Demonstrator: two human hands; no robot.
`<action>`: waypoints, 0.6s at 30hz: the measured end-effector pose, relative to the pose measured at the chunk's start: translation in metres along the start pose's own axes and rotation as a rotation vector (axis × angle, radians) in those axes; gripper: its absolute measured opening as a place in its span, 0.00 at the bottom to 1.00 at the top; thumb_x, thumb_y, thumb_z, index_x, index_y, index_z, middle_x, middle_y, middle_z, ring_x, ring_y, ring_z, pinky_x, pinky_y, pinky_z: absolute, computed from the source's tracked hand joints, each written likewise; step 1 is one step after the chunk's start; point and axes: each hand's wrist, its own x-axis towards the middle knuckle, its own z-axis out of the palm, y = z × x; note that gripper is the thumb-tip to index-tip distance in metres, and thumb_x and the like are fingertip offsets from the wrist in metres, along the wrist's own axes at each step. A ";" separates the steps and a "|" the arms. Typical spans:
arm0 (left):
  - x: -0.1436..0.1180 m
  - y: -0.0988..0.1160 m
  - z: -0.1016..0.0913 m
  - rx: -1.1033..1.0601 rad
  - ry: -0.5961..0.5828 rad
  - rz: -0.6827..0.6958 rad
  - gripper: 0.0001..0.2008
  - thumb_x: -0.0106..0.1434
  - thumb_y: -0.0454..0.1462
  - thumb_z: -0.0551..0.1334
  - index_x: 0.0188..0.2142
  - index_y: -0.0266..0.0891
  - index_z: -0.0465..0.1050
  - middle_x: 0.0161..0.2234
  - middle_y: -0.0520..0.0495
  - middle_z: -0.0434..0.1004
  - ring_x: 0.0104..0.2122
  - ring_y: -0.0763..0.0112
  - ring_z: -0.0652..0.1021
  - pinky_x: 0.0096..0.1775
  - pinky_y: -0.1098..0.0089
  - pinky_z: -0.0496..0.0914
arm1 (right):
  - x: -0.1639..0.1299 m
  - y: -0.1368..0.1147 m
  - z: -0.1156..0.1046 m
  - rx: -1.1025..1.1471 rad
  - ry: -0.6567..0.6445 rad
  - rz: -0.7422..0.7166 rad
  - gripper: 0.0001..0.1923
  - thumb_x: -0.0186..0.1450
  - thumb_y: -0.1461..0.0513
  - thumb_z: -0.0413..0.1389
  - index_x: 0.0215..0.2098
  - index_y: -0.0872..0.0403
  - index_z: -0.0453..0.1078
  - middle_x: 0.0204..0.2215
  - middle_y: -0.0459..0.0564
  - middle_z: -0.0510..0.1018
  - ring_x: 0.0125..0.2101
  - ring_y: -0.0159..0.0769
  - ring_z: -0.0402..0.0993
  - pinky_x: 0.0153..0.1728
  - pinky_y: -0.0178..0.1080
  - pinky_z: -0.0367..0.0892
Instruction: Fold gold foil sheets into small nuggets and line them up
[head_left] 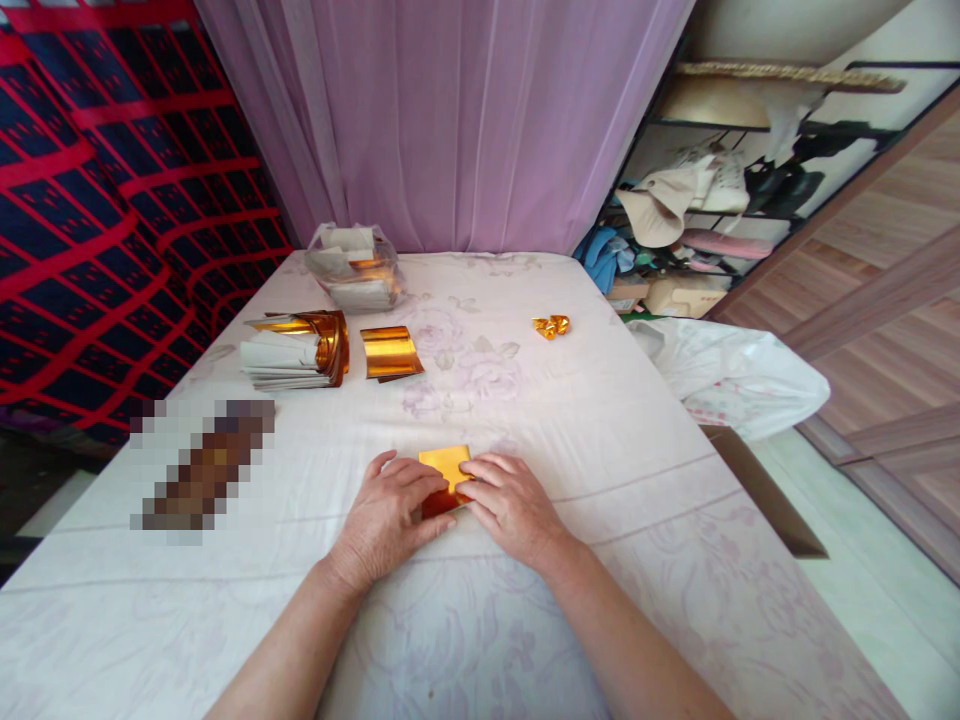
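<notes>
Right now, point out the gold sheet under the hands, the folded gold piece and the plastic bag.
Gold sheet [445,463]: head view, bare top half.
Folded gold piece [551,325]: head view, its middle.
Plastic bag [352,265]: head view, its front.

A bench [600,440] under a pale floral cloth carries a gold foil sheet [447,464] near the front. Farther back lie a paper stack [296,350], loose foil [389,352], a plastic bag [354,267] and a folded gold piece [551,325].
</notes>
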 end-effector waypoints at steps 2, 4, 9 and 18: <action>0.000 -0.002 0.000 -0.001 -0.028 -0.005 0.16 0.59 0.47 0.66 0.45 0.46 0.75 0.43 0.47 0.81 0.45 0.60 0.77 0.57 0.48 0.57 | 0.000 0.000 0.000 0.001 -0.010 0.005 0.09 0.64 0.66 0.57 0.41 0.50 0.76 0.46 0.51 0.78 0.48 0.42 0.70 0.48 0.46 0.67; -0.001 -0.003 0.000 -0.005 -0.035 -0.011 0.15 0.58 0.45 0.66 0.45 0.46 0.75 0.44 0.47 0.80 0.45 0.59 0.77 0.57 0.48 0.57 | 0.000 0.000 0.000 0.004 -0.013 0.007 0.09 0.64 0.66 0.57 0.41 0.50 0.76 0.47 0.51 0.77 0.47 0.42 0.70 0.48 0.47 0.67; -0.001 -0.002 0.000 -0.010 -0.013 -0.020 0.14 0.58 0.42 0.66 0.44 0.46 0.76 0.43 0.48 0.81 0.45 0.60 0.77 0.57 0.49 0.58 | -0.001 -0.001 0.000 0.008 -0.021 0.022 0.10 0.64 0.66 0.57 0.42 0.49 0.76 0.47 0.51 0.77 0.48 0.42 0.69 0.49 0.47 0.66; -0.001 -0.005 -0.001 -0.010 -0.025 0.007 0.13 0.59 0.42 0.66 0.44 0.45 0.76 0.45 0.46 0.80 0.46 0.59 0.76 0.56 0.48 0.60 | -0.002 0.006 -0.004 -0.016 0.043 0.013 0.09 0.65 0.65 0.56 0.41 0.51 0.76 0.46 0.52 0.77 0.46 0.42 0.71 0.46 0.46 0.68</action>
